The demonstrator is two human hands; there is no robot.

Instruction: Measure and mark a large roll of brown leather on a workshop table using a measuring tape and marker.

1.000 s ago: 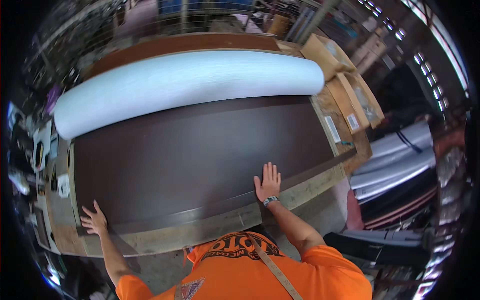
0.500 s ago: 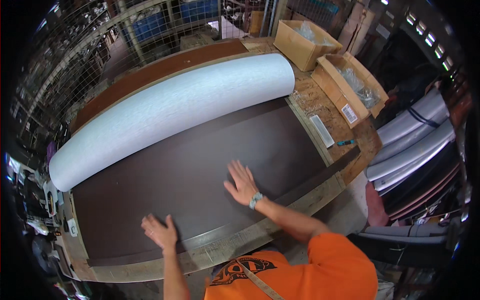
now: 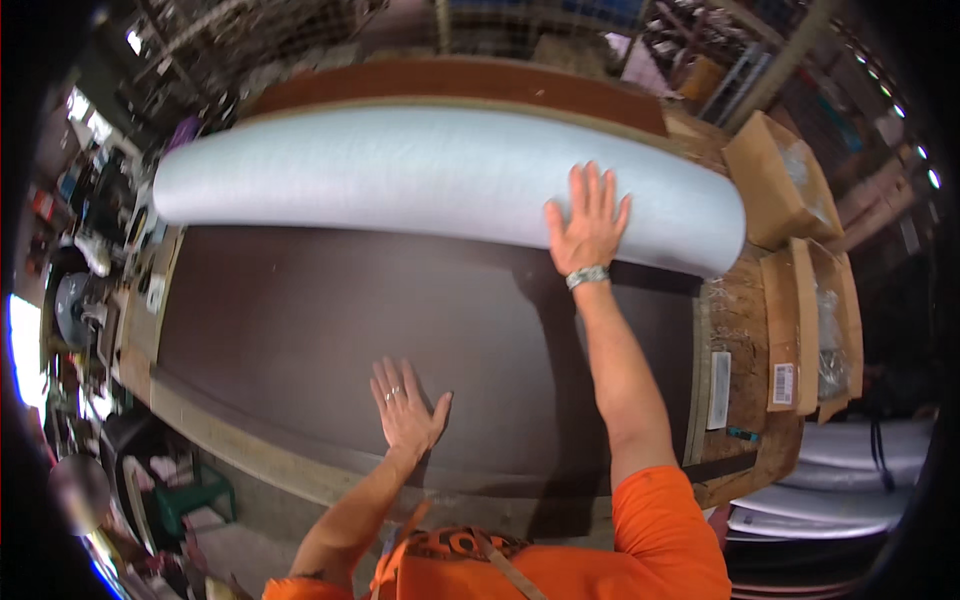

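Note:
A dark brown sheet (image 3: 300, 310) lies spread over the table, and its far part runs under a thick roll of material with a whitish outer side (image 3: 390, 165). My left hand (image 3: 405, 408) rests flat on the sheet near its front edge, fingers spread, a ring on one finger. Farther out, my right hand (image 3: 588, 218) lies with spread fingers against the front of the roll, toward its right end. A watch or bracelet circles my right wrist. Neither hand holds anything.
Two open cardboard boxes (image 3: 782, 340) with clear plastic inside stand on the table's right end. Nearby lie a long pale tray-like piece (image 3: 719, 390) and a teal cutter-like tool (image 3: 742, 433). Silvery rolls (image 3: 850, 455) are stacked at the right. A green stool (image 3: 200, 495) stands lower left.
My right hand has moved from the sheet forward onto the roll. The left hand remains on the sheet, in a different spot. The whole view has turned.

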